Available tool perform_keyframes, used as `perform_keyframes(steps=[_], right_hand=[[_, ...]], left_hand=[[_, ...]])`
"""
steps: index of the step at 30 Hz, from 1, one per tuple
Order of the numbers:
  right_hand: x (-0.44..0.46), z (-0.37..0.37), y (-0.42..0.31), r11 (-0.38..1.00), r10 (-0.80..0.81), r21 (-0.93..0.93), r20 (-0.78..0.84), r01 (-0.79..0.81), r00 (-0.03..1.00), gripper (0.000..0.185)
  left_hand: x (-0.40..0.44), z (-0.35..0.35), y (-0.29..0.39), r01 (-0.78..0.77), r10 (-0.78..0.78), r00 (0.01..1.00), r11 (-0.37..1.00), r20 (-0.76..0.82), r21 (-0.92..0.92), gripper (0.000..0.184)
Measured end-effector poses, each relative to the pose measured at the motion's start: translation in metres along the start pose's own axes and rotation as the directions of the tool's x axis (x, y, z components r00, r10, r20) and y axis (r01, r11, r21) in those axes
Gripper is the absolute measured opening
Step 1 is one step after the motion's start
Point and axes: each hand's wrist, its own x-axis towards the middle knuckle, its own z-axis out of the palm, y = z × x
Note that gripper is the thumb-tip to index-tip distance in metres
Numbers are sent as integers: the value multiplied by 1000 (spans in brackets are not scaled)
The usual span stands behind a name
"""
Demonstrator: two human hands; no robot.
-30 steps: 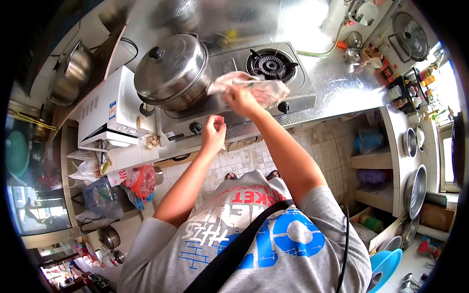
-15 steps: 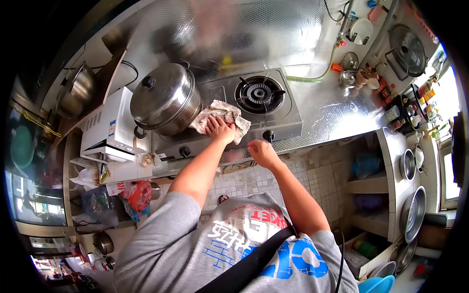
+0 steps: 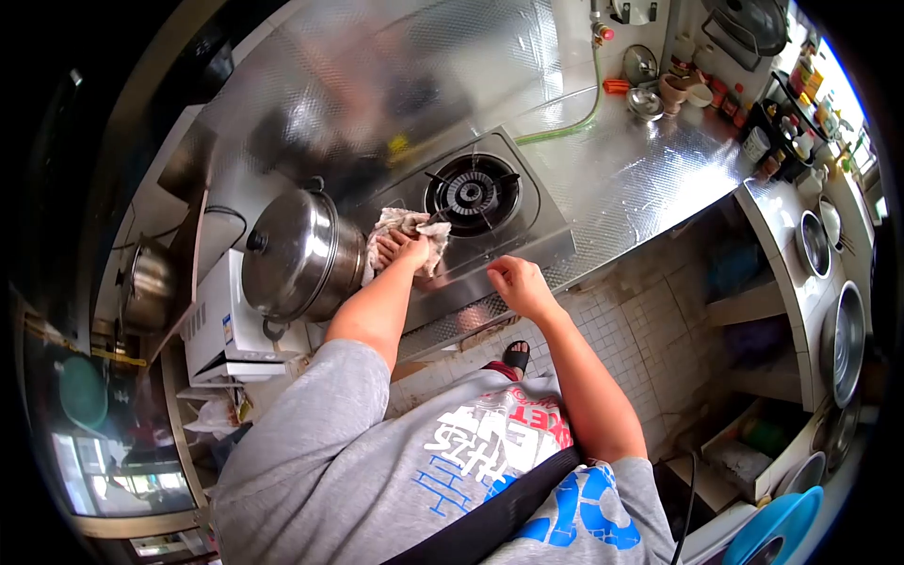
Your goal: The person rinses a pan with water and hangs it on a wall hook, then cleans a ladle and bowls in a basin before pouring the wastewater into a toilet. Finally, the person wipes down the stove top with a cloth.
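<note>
A pale, patterned cleaning cloth (image 3: 435, 235) lies bunched on the left part of the steel gas stove (image 3: 539, 212). My left hand (image 3: 400, 252) presses it down, fingers bent into its folds. Just left of the cloth stands a large lidded steel pot (image 3: 297, 250); it hides that end of the stove. My right hand (image 3: 521, 284) hovers by the stove's front edge with its fingers curled in, and nothing shows in them. Between and beyond the hands sits the bare round burner (image 3: 473, 193).
A white appliance (image 3: 215, 315) sits left of the pot. Along the foil-covered counter (image 3: 626, 184) a green hose (image 3: 595, 108) runs near the wall, close to a glass lid, bowls and bottles. Metal basins (image 3: 843, 344) rest on the right-hand tiled ledge.
The view has turned and shifted. My left hand has moved the cloth toward the back of the stove, its fingers now more bent. My right hand stays curled near the front edge.
</note>
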Motion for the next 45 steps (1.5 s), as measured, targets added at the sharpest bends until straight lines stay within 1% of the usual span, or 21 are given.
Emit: perform_keyframes(steps=[2, 3, 4, 7, 10, 11, 14, 15, 19, 21, 24, 25, 26, 28, 29, 30, 31, 33, 36, 43, 45], right_hand=[[6, -8, 3, 998, 70, 15, -58, -69, 996, 19], [7, -11, 1, 994, 105, 24, -80, -103, 991, 19], [9, -13, -1, 991, 132, 37, -93, -129, 987, 19], [14, -16, -6, 975, 210, 91, -105, -201, 972, 21], [15, -12, -2, 977, 207, 73, -113, -199, 972, 24], [15, -9, 5, 977, 204, 83, -122, -195, 971, 24], [12, -8, 10, 949, 286, 183, -151, -257, 946, 23], [11, -6, 13, 948, 281, 208, -183, -242, 942, 23], [3, -15, 12, 930, 331, 238, -218, -279, 918, 21], [-4, -14, 18, 914, 358, 286, -242, -286, 902, 21], [-10, -14, 25, 899, 385, 319, -253, -299, 888, 21], [-8, -14, 26, 897, 389, 326, -254, -300, 885, 21], [-4, -12, 28, 899, 381, 328, -256, -290, 888, 22], [0, -8, 28, 900, 371, 332, -245, -282, 896, 22], [5, -8, 26, 899, 365, 331, -203, -287, 909, 23], [11, -7, 20, 897, 359, 330, -159, -293, 920, 24], [16, -6, 15, 896, 353, 328, -114, -300, 929, 25], [23, -2, 9, 908, 327, 303, -84, -288, 941, 24], [21, 3, -4, 914, 298, 310, -70, -263, 952, 23], [-11, -17, -1, 908, 281, 335, -47, -250, 959, 21], [-19, -21, 1, 905, 268, 356, -55, -232, 962, 22]], left_hand=[[15, -2, 4, 7, -7, 1000, 1000, 2, 27, 92], [20, -3, 8, 4, -3, 1000, 999, -25, 35, 90], [26, -4, 12, 2, 1, 997, 999, -73, 38, 91], [50, -13, 26, 50, -47, 992, 999, -116, 23, 94], [69, -19, 36, 81, -90, 983, 995, -162, -60, 95], [80, -17, 39, 105, -114, 974, 993, -194, -54, 95], [105, -14, 41, 105, -122, 955, 992, -269, -76, 95], [110, -17, 42, 103, -129, 953, 989, -273, -106, 95], [132, -17, 47, 137, -171, 931, 983, -323, -124, 95], [138, -14, 52, 154, -187, 922, 980, -339, -122, 94], [108, -38, 53, 11, -12, 970, 1000, -243, -3, 92], [113, -38, 48, -110, 122, 970, 991, -210, 72, 86], [115, -39, 45, -218, 241, 955, 966, -171, 141, 78], [128, -29, 37, -396, 433, 889, 891, -149, 223, 71], [132, -24, 34, -445, 483, 866, 862, -126, 244, 66], [130, -23, 31, -496, 528, 840, 840, -122, 222, 64], [128, -21, 28, -511, 542, 835, 827, -95, 234, 63], [117, -20, 23, -524, 551, 833, 815, -48, 248, 61], [96, -14, 10, -541, 565, 824, 804, -36, 247, 62], [29, 1, -25, -511, 535, 842, 830, -62, 223, 63], [8, 10, -38, -497, 529, 846, 831, -75, 248, 64]])
